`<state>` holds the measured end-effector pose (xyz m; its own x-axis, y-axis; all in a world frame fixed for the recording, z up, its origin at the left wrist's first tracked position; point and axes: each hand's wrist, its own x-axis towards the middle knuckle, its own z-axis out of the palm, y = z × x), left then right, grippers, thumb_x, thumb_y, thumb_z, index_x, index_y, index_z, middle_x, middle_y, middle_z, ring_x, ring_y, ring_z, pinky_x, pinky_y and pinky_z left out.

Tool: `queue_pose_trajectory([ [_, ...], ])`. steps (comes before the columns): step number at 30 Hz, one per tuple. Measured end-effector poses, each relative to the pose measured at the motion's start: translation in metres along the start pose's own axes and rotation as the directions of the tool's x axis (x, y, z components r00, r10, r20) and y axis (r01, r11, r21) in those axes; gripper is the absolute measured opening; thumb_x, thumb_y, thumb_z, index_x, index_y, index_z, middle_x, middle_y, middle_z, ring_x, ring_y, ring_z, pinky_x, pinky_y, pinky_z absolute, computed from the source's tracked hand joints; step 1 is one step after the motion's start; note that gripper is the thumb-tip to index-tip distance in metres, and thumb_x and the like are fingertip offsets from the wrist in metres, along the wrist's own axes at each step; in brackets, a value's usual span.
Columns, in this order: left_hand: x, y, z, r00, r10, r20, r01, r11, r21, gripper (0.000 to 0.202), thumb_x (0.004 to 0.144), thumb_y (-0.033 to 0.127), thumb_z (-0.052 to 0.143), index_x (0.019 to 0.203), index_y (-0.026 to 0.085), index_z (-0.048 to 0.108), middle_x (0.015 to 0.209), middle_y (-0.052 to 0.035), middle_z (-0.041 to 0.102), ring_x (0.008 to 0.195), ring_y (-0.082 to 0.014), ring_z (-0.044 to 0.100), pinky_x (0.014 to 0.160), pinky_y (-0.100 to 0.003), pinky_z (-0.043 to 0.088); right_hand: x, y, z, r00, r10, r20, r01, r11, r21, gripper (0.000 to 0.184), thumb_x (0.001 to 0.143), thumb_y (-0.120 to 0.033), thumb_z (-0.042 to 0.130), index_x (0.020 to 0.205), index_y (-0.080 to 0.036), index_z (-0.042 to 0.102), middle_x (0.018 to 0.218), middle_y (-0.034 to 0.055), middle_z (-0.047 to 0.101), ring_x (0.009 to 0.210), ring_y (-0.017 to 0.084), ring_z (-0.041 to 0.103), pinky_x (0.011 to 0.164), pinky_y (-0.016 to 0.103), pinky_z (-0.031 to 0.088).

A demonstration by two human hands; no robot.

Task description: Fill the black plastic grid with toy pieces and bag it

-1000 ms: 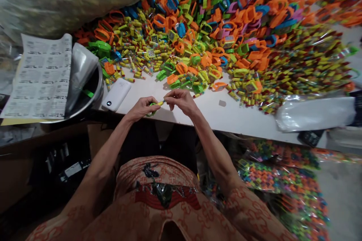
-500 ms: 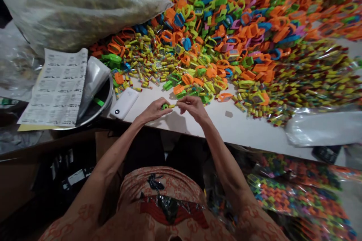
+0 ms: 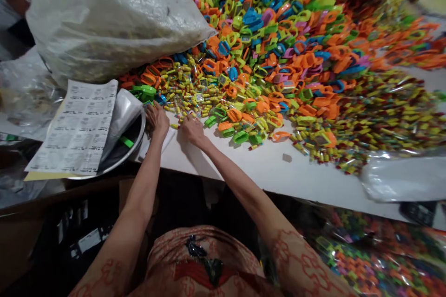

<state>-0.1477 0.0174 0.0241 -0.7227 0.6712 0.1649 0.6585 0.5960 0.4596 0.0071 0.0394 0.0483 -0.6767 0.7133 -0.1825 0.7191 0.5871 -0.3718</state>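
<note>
My left hand (image 3: 156, 120) reaches over the white power bank (image 3: 167, 140) to the left end of the heap, beside the basin. Its fingers are bent down by a green plastic toy watch (image 3: 144, 90); what they hold is hidden. My right hand (image 3: 193, 130) is at the near edge of the small yellow-ended tubes (image 3: 184, 76), fingers curled down among them. Whatever is in its fingers is too small to make out. Orange toy watches (image 3: 234, 115) and green ones (image 3: 240, 137) lie to its right.
A metal basin (image 3: 142, 132) on the left holds a plastic bag and printed sheets (image 3: 83, 125). Behind stands a large translucent sack (image 3: 114, 18). More tubes (image 3: 383, 116) and a stack of clear bags (image 3: 404, 176) lie right on the white table (image 3: 265, 167).
Both hands have moved left, apart from each other, from the table's front edge to the heap. The green and yellow piece they held between them is no longer seen in them. The view has shifted.
</note>
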Motion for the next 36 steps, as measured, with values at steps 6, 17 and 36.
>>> queue_pose_trajectory([
  [6, 0.006, -0.001, 0.003, 0.993, 0.108, -0.051, -0.117, 0.966, -0.233, 0.042, 0.082, 0.009, 0.054, 0.122, 0.01, 0.067, 0.126, -0.0261, 0.063, 0.127, -0.044, 0.059, 0.113, -0.062, 0.041, 0.012, 0.012, 0.006, 0.997, 0.046, -0.066, -0.041, 0.997, 0.072, 0.038, 0.1, -0.012, 0.041, 0.13, -0.014, 0.063, 0.136, 0.0198, 0.065, 0.115, 0.029, 0.068, 0.094, 0.04, 0.052],
  [17, -0.106, 0.039, -0.026, 0.911, 0.379, 0.161, -0.129, 0.634, -0.762, 0.063, 0.074, 0.032, 0.072, 0.136, 0.02, 0.066, 0.093, -0.0004, 0.073, 0.083, -0.0156, 0.068, 0.079, -0.028, 0.056, -0.067, 0.058, -0.012, 0.98, 0.092, -0.174, 0.141, 0.291, 0.946, 0.037, 0.075, -0.05, 0.076, 0.089, -0.02, 0.061, 0.075, -0.0032, 0.064, 0.065, 0.012, 0.061, 0.061, 0.024, 0.047],
  [36, -0.137, 0.063, -0.039, 0.855, 0.099, 0.509, 0.444, 0.366, -0.818, 0.031, 0.054, 0.03, 0.067, 0.082, 0.017, 0.067, 0.062, 0.0029, 0.06, 0.052, -0.0098, 0.05, 0.05, -0.022, 0.038, -0.117, 0.07, -0.014, 0.989, 0.116, -0.097, 0.083, 0.117, 0.99, 0.043, 0.068, -0.054, 0.084, 0.086, -0.017, 0.07, 0.068, -0.003, 0.063, 0.051, 0.008, 0.052, 0.052, 0.025, 0.047],
])
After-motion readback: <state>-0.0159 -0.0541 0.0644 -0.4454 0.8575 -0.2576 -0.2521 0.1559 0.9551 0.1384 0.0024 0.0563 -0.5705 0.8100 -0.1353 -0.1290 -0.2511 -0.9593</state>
